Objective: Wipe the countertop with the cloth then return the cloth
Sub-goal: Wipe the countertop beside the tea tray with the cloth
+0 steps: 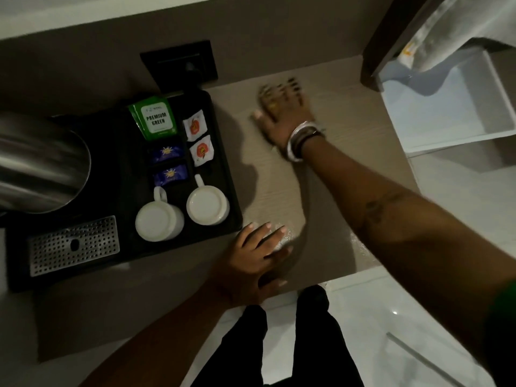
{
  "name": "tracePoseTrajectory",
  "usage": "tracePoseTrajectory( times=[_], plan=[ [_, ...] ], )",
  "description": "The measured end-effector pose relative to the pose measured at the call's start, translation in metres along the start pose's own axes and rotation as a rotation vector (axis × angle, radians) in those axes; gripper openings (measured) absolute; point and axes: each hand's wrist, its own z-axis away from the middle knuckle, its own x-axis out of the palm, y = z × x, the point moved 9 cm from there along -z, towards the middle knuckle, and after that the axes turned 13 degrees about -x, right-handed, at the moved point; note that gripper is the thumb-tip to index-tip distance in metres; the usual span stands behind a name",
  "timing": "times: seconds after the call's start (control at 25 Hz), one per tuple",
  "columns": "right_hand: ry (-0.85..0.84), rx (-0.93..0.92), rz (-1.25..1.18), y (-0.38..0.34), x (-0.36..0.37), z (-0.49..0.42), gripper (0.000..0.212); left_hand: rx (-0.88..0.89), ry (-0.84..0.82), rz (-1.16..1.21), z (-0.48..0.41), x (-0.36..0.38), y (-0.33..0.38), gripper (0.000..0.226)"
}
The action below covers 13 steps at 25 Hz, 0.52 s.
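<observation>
Honestly, the thin patterned cloth (pixel 279 92), upper centre on the pale wood-grain countertop (pixel 329 196), is pinned under the flat right hand (pixel 282 118). Probably light and floppy; best pinched by an edge. Left hand (pixel 257 252) is spread flat, holding nothing.

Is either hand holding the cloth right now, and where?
Cannot tell. The right hand is flat and blurred on the countertop; the left hand rests flat at its front edge. No cloth is clearly visible.

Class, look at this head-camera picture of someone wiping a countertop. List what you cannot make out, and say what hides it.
1. Cloth: not identifiable; the right hand is motion-blurred, so anything under it is hidden.
2. Kettle: cut off by the left edge.
3. Small print on the green tea packet: too small.
4. Shiny patch under the left hand: fingers cover it.
</observation>
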Motion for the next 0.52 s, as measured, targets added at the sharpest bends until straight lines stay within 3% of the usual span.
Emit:
tracePoseTrajectory(
  times=[0.08,0.16,0.32,0.4,0.52],
  plan=[
    [-0.059,-0.232,0.06,-0.05,0.026,0.049,0.065,-0.001,-0.031,-0.056,-0.001,0.0,0.0,0.065],
    [-0.109,-0.33,0.072,-0.054,0.043,0.121,0.065,-0.015,-0.033,-0.081,-0.004,-0.001,0.0,0.065],
    [-0.013,0.022,0.028,0.071,0.012,0.176,0.073,-0.02,-0.004,-0.054,-0.001,0.0,0.002,0.065],
    [0.082,0.186,0.014,0.12,-0.019,0.131,0.073,-0.03,0.016,-0.022,0.0,-0.002,0.0,0.064],
    [0.138,0.33,-0.022,0.121,-0.035,0.027,0.075,-0.024,0.039,0.07,0.001,-0.002,-0.001,0.064]
  ],
)
